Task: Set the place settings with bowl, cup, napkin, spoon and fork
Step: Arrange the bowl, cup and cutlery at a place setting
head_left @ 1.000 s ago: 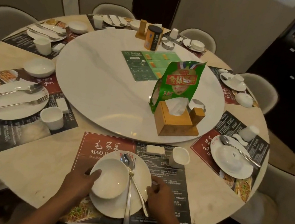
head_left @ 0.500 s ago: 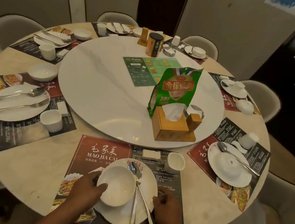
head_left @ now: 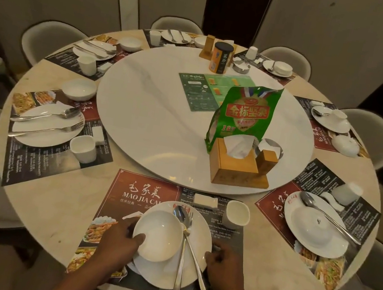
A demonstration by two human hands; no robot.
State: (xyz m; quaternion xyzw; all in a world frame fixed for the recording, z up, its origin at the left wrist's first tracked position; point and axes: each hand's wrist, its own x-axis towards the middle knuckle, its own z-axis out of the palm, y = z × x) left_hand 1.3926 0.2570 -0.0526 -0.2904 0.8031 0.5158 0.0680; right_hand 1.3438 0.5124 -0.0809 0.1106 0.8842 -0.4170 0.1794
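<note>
At the near place setting a white plate [head_left: 162, 274] lies on a dark red and black placemat [head_left: 143, 191]. A white bowl [head_left: 158, 234] sits on the plate's left half. My left hand [head_left: 119, 242] grips the bowl's left rim, thumb on top. A spoon [head_left: 182, 213] and a fork [head_left: 179, 270] lie crossed on the plate's right half, handles toward me. My right hand [head_left: 225, 266] curls against the plate's right edge. A white cup [head_left: 236, 214] and a wrapped napkin packet [head_left: 205, 200] stand just beyond the plate.
A white turntable [head_left: 153, 125] fills the table's middle, carrying a wooden tissue box [head_left: 235, 168], a green snack bag [head_left: 244, 113], a menu card and a dark canister [head_left: 220, 57]. Several other settings ring the round table [head_left: 46, 208]. Grey chairs surround it.
My left thumb has slid further over the bowl's rim, and the bowl sits nearer the plate's left edge. My right hand stays at the plate's right edge. The view has tilted up slightly.
</note>
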